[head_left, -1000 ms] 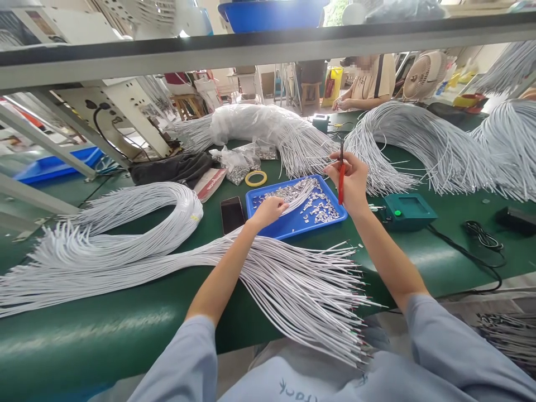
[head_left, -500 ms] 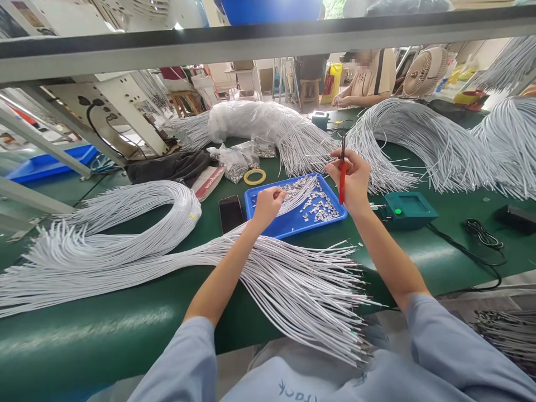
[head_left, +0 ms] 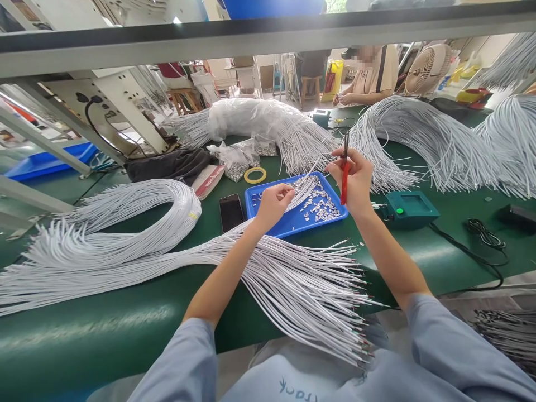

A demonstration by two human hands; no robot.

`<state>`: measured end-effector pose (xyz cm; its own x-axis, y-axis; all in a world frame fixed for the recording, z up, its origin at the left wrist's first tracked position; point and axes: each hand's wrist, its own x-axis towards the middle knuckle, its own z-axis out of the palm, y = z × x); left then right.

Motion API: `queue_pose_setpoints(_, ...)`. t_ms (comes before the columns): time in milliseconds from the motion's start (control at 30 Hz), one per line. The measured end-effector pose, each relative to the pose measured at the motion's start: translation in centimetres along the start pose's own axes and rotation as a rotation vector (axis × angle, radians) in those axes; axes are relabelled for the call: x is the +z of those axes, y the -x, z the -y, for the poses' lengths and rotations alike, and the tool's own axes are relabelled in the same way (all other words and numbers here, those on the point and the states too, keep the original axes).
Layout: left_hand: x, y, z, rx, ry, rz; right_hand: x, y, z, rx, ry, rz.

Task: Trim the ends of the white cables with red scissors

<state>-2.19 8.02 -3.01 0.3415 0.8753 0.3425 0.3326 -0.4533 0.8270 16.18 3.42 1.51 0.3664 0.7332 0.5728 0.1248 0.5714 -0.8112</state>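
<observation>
My left hand (head_left: 274, 206) is over the left part of a blue tray (head_left: 288, 230), its thumb and fingers pinched on what looks like a thin white cable. White cables (head_left: 305, 190) fan out beside it, above many small metal pieces (head_left: 324, 207) in the tray. To the right, my right hand (head_left: 355, 178) is wrapped round red-handled pliers (head_left: 344, 181), dark jaws upward, raised by the tray's right edge. A large bundle of white cables (head_left: 301, 279) passes under my left forearm and spreads toward my body, bare coloured wire ends showing.
A phone (head_left: 231, 213) is left of the tray, with a tape roll (head_left: 255, 176) behind it. A green device (head_left: 410, 209) stands right of the tray. Coiled cables (head_left: 167, 218) lie left, with more bundles (head_left: 427, 134) behind. A shelf beam (head_left: 268, 44) crosses above; a person (head_left: 374, 78) sits beyond.
My left hand has shifted slightly right and down over the tray, and a cable end now rises to its right. My right hand still holds the pliers, almost unmoved.
</observation>
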Motion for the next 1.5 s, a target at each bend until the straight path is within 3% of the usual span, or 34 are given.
queue_pose_setpoints(233, 0.5, 2.1, -3.1, 0.074, 0.102, 0.012, 0.1, 0.4, 0.4, -0.051, -0.005, -0.014)
queue_pose_setpoints(533, 0.8, 0.1, 0.6, -0.012, -0.048, -0.21, 0.1, 0.6, 0.9, -0.085, 0.009, -0.038)
queue_pose_setpoints(667, 0.7, 0.0, 0.5, 0.025, 0.011, -0.139, 0.0, 0.6, 0.8, -0.091, 0.016, -0.026)
queue_pose_setpoints(767, 0.7, 0.5, -0.8, 0.074, 0.084, -0.082, 0.0, 0.7, 1.0, -0.098, 0.021, -0.024)
queue_pose_setpoints(867, 0.2, 2.0, -3.2, 0.138, 0.21, -0.021, 0.1, 0.9, 1.4, -0.098, 0.013, -0.037)
queue_pose_setpoints(1033, -1.3, 6.4, -8.4, 0.203, 0.36, 0.104, 0.2, 1.5, 2.3, -0.062, 0.017, 0.008)
queue_pose_setpoints(1133, -1.8, 8.4, -10.0, 0.29, 0.385, 0.151, 0.2, 2.3, 3.1, -0.047, -0.002, 0.05)
queue_pose_setpoints(1367, -1.5, 7.2, -9.2, 0.226, 0.521, 0.104, 0.1, 4.4, 5.7, 0.059, -0.112, 0.299)
queue_pose_setpoints(1500, -1.3, 6.6, -8.6, 0.241, 0.569, 0.125, 0.3, 5.0, 6.0, 0.077, -0.168, 0.341)
